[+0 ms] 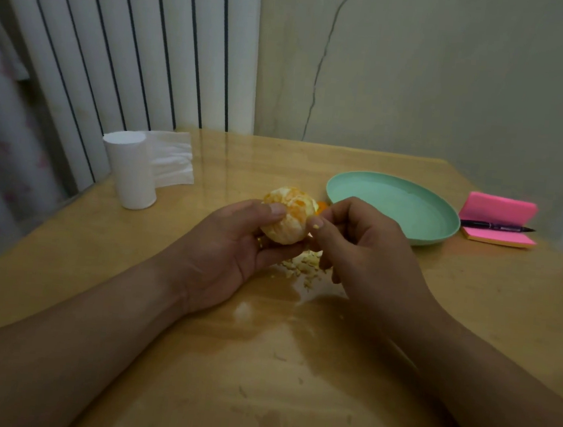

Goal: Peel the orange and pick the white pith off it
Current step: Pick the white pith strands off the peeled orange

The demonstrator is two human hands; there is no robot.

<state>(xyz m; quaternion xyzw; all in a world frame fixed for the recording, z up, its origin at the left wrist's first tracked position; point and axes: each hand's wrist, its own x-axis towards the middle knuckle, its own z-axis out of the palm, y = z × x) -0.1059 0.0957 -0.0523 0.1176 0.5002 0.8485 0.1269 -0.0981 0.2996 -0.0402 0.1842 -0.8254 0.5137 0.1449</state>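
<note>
Forearms (54,346) are seen nearest, above the table (257,383). Left of the green plate (394,203), the peeled orange (288,214) is gripped by the left hand (236,243), fingers curled round it; a pith scrap (316,226) is pinched by the right hand (365,252), nearer the plate.

A table (258,366) bears a tissue roll (129,171) at left, a plate (394,207) at right, a notepad (498,210) farther right (a pen (495,226) lies across it); pith scraps (302,267) lie centrally, below the orange (286,217).

table (471,300): glossy wood | on it: tissue roll (129,171), green plate (394,203), pink sticky notes (499,208), pith scraps (302,265)
</note>
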